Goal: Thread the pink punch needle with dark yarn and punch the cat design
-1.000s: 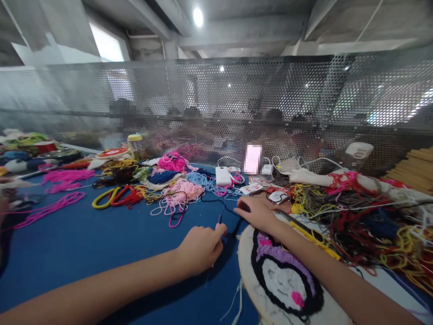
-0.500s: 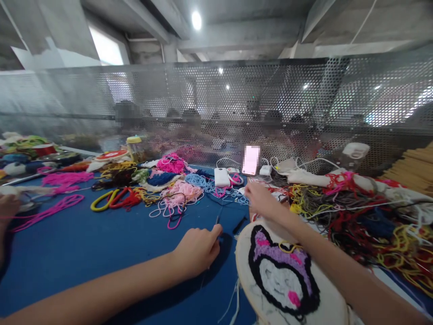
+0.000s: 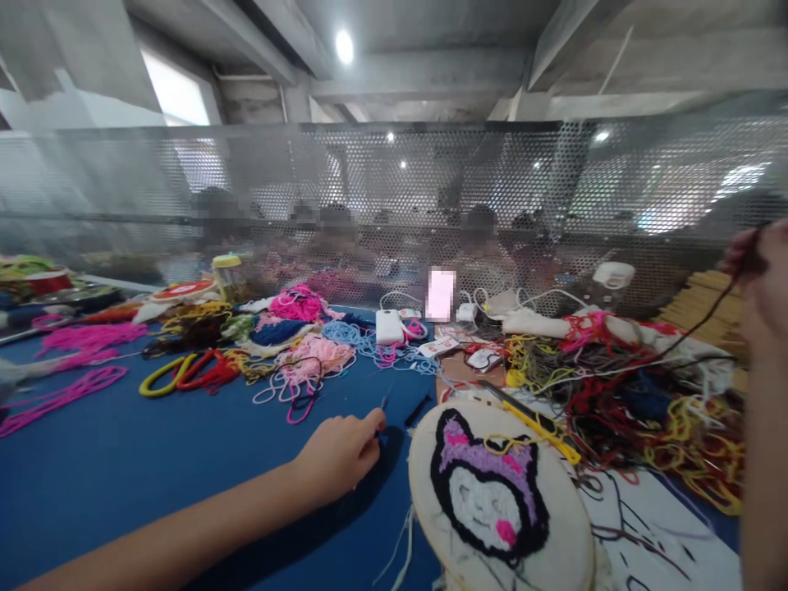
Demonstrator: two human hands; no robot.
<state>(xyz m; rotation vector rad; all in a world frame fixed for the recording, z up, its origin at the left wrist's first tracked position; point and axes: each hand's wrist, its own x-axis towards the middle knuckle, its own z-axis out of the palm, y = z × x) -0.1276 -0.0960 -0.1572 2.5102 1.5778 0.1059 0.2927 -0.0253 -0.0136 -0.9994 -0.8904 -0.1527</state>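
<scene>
My left hand (image 3: 345,451) is closed just above the blue tabletop, pinching a thin needle-like tool (image 3: 385,402) whose tip pokes up past the fingers. At the far right edge, my right hand (image 3: 767,271) is raised, its fingers closed on a dark strand of yarn (image 3: 707,316) that slants down toward the yarn pile. Between the arms lies a round embroidery hoop (image 3: 424,492) with cream cloth. Its design is a purple, black and white character face with pink patches. A loose yellow strand (image 3: 508,445) rests on the design. Just behind the hoop lies a yellow utility knife (image 3: 535,423).
Tangled yarn (image 3: 640,410) heaps up at the right, with more pink yarn (image 3: 320,353) left of centre. A lit phone (image 3: 441,294), a white power bank (image 3: 388,327) and cables stand before the perforated metal screen (image 3: 345,172). Drawn paper (image 3: 658,525) lies right of the hoop.
My right hand has swung from beyond the hoop up to the far right, drawing the dark strand and uncovering the knife. The view has shifted slightly; my left hand keeps its pinch.
</scene>
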